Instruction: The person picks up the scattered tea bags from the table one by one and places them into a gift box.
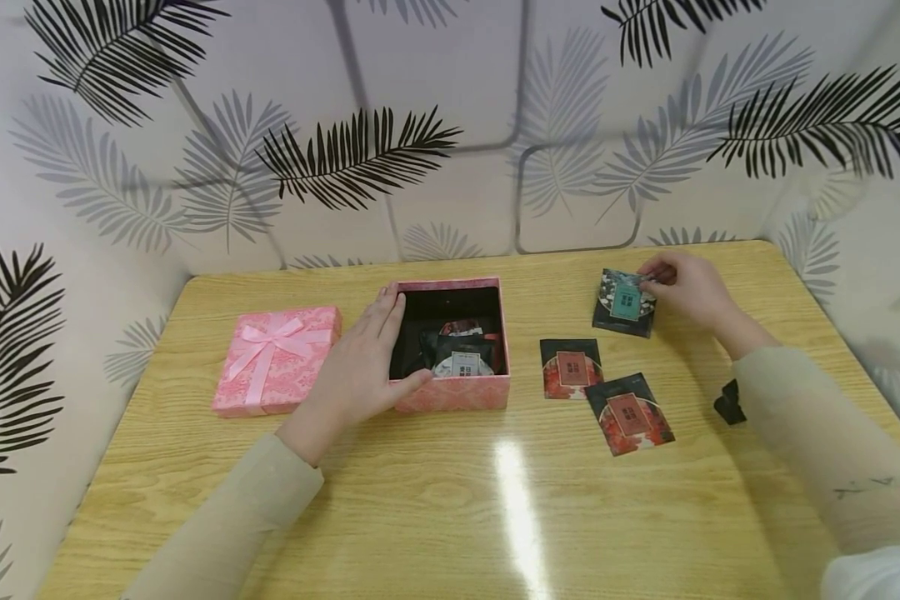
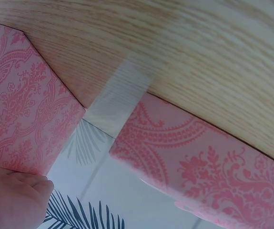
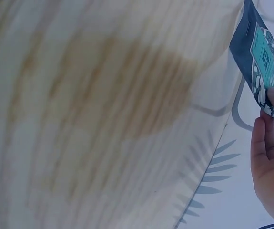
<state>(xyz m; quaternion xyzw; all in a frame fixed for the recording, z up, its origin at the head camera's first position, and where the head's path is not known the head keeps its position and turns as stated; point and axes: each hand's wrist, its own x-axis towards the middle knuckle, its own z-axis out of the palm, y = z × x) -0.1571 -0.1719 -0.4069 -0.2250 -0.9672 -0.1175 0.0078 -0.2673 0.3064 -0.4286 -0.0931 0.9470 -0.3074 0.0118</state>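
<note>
My right hand (image 1: 690, 287) pinches a corner of a dark sachet with a teal label (image 1: 625, 302), at the back right of the table; the right wrist view shows the thumb on the face of the sachet (image 3: 263, 62) and fingers behind. My left hand (image 1: 367, 358) lies with straight fingers along the left side of an uncovered pink box (image 1: 453, 393). Inside that box, dark sachets (image 1: 462, 357) lie on its black floor, one with a white label. Two dark sachets with red labels, one farther (image 1: 572, 368) and one nearer (image 1: 630, 414), lie right of the box.
A pink lid with a ribbon bow (image 1: 277, 358) sits left of the box, partly behind my left hand. A small black thing (image 1: 730, 403) lies beside my right sleeve. Leaf-patterned wall covering (image 1: 450, 192) rises behind the wooden table (image 1: 420, 500).
</note>
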